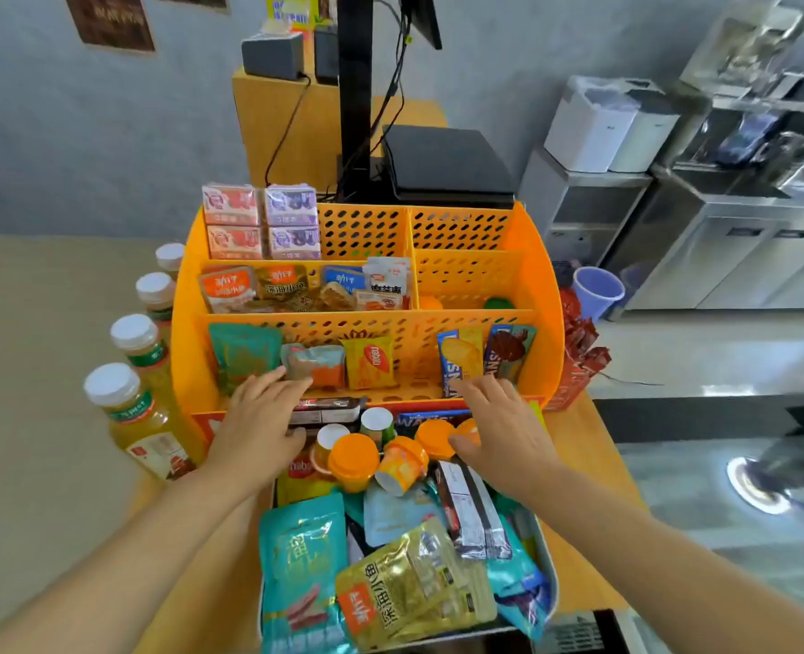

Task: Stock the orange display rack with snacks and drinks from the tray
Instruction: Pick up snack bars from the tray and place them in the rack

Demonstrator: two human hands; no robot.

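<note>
The orange display rack (539, 295) stands on the wooden counter in three tiers. Its back tier holds pink and purple boxes (260, 221), the middle tier fish-snack packets (268, 287), and the front tier a teal packet (244, 351), a yellow packet (369, 361) and blue wafer packs (459, 358). Just in front of it, the grey tray (550, 582) is heaped with packets and small orange-capped bottles (352, 460). My left hand (258, 427) reaches into the front tier with straight fingers beside the teal packet. My right hand (501, 427) is spread, its fingertips at the foot of the blue wafer packs.
Several white-capped yellow drink bottles (128, 417) line the rack's left side. Red packets (581, 351) and a purple cup (598, 290) sit to its right. Behind it stand a black screen pole (355, 87) and a black device (442, 162). Steel counters lie far right.
</note>
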